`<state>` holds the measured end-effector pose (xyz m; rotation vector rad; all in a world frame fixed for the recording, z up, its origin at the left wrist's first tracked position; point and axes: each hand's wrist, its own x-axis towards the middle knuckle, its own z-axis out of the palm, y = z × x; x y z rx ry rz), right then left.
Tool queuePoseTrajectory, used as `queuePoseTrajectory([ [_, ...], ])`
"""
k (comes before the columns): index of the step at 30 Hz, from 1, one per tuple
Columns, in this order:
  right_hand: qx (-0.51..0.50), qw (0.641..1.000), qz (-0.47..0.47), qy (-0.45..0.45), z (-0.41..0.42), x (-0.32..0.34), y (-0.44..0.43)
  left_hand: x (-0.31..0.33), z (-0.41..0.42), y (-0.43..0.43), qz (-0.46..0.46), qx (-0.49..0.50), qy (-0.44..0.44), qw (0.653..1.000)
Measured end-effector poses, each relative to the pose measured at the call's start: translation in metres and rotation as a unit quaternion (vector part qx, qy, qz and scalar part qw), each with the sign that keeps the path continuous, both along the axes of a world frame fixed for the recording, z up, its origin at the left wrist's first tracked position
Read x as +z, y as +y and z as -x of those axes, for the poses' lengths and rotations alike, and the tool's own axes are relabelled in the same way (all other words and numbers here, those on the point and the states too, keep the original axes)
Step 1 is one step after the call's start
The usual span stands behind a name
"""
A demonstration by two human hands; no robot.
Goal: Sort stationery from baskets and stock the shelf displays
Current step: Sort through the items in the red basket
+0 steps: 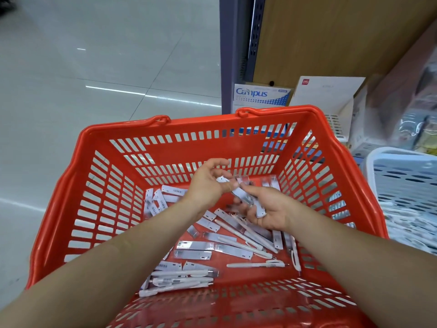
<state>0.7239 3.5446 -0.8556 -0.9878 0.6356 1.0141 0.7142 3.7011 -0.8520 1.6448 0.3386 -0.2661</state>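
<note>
Both hands are inside the red basket (pixel 78 147), above its floor. The left hand (pixel 208 183) pinches the top end of a white packet (pixel 224 181) between thumb and forefinger, with the other fingers (pixel 218 163) loosely curled above it and holding nothing. The right hand (pixel 269 209) lies palm up just beside it, its fingers clamped on a small bundle (pixel 251 202) of the same packets. The bundle is blurred, so it may be two or three, and the pinched packet seems to touch it. Below the hands, white pens (pixel 255 265) in clear and white sleeves lie scattered across the basket's floor at all angles, some stacked near the front left corner. A white basket (pixel 402 183) stands just right of the red one. Behind them, a Campus box (pixel 260 95) and another white box (pixel 328 91) sit at the foot of the shelf (pixel 331 36), and the pale tiled floor (pixel 94 67) lies to the left.
</note>
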Motion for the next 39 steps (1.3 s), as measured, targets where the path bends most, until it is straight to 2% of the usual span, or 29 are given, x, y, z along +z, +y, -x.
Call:
queuePoseTrajectory([
  [3,-0.053,0.998,0.022,-0.012,-0.007,0.001,-0.011,-0.011,-0.004,0.003,-0.003,0.032,-0.001,0.999],
  [5,-0.048,0.994,0.086,-0.045,-0.008,0.004,-0.017,-0.024,-0.002,0.007,-0.073,0.022,0.002,0.997],
  [6,-0.023,0.987,0.140,-0.072,-0.008,0.004,-0.019,-0.033,-0.001,0.009,-0.146,-0.024,0.000,0.989],
  [7,0.006,0.976,0.196,-0.099,-0.007,0.002,-0.019,-0.044,0.001,0.009,-0.238,-0.100,-0.014,0.966],
  [9,0.043,0.955,0.260,-0.133,-0.003,0.000,-0.019,-0.060,0.005,0.005,-0.382,-0.255,-0.062,0.886],
  [10,0.045,0.952,0.269,-0.136,-0.002,-0.002,-0.020,-0.066,0.006,0.001,-0.419,-0.304,-0.080,0.852],
  [12,0.038,0.954,0.270,-0.127,-0.002,-0.006,-0.023,-0.074,0.004,-0.005,-0.453,-0.346,-0.090,0.816],
  [17,0.028,0.950,0.279,-0.137,0.001,-0.006,-0.026,-0.077,-0.002,-0.026,-0.472,-0.342,-0.084,0.808],
  [22,0.043,0.932,0.305,-0.194,0.001,0.004,-0.021,-0.075,-0.014,-0.038,-0.453,-0.337,-0.062,0.823],
  [26,0.039,0.920,0.325,-0.217,-0.002,0.010,-0.030,-0.074,-0.013,-0.030,-0.438,-0.327,-0.043,0.836],
  [29,0.052,0.917,0.329,-0.220,0.001,0.008,-0.035,-0.070,-0.012,-0.013,-0.453,-0.327,-0.049,0.828],
  [32,0.058,0.916,0.340,-0.206,0.005,0.005,-0.037,-0.070,-0.013,0.015,-0.472,-0.287,-0.044,0.832],
  [39,0.054,0.914,0.362,-0.178,0.004,-0.015,-0.041,-0.070,-0.009,0.054,-0.573,-0.229,-0.032,0.786],
])
